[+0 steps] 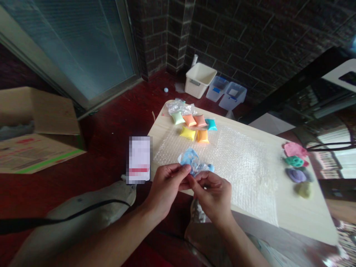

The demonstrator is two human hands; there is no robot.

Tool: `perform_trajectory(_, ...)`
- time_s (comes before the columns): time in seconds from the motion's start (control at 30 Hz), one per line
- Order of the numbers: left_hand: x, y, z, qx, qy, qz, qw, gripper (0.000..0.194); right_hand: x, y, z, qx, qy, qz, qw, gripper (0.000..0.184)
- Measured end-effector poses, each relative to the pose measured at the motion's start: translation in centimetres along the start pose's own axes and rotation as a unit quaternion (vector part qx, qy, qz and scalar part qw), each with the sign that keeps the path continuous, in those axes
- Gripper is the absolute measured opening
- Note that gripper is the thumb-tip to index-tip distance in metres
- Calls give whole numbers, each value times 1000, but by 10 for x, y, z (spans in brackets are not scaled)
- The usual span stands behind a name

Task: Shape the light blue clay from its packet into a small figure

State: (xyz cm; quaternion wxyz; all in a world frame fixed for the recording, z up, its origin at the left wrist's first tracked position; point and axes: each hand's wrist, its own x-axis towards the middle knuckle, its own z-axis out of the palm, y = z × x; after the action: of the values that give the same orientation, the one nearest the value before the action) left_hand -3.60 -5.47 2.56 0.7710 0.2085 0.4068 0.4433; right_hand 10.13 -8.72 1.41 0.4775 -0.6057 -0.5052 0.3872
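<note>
My left hand (168, 183) and my right hand (214, 193) meet at the near edge of the table. Thumbs and fingers of both pinch a crinkled clear plastic packet (197, 167) between them. Light blue, soft-looking stuff (189, 156) shows in or behind the plastic; which of these I cannot tell. A small blue lump (211, 168) sits just past my right fingers. Beyond the hands lie several small pillow-shaped packets, among them a yellow packet (187, 134), an orange packet (203, 136) and a teal packet (211, 124).
Bubble wrap (236, 159) covers much of the pale table (292, 211). Pink (295, 149), green (294, 161) and purple (297, 175) shaped pieces lie at the right end. Crumpled plastic (180, 107) is at the far corner. A white bin (198, 83) and a cardboard box (41, 129) stand on the floor.
</note>
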Motion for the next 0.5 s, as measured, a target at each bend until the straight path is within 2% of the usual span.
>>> perform_trajectory(0.23,2,-1,4,-3,15,20,1000,31,1,-3,-3,18,-12,-28,999,18)
perform_trajectory(0.37,3,-3,2,21,4,44,999,35,0,-2,-5,53,-43,-8,998,20)
perform_trajectory(0.5,5,-3,1,72,-10,58,996,35,-1,4,-7,58,-22,-8,998,20)
